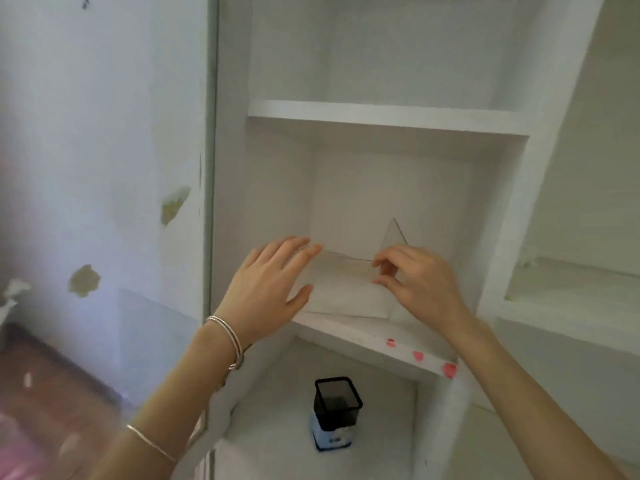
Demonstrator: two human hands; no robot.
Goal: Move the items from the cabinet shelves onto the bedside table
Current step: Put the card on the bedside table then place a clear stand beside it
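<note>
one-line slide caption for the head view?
Both hands, left and right, reach a clear acrylic stand on the middle cabinet shelf.

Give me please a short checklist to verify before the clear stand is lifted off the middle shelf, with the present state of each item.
1. Right hand grips the clear stand: ok, thumb and fingers pinch its upper right edge.
2. Left hand grips the stand: not ok, its fingers are spread open at the left end.
3. Stand sits flat on the middle shelf: cannot tell, it is transparent.
4. Way out of the shelf toward the person is free: ok, nothing stands in front.
5. Black pen holder on the lower shelf is out of the way: ok, it stands below.
6. Bedside table is ready: cannot tell, not in view.
</note>
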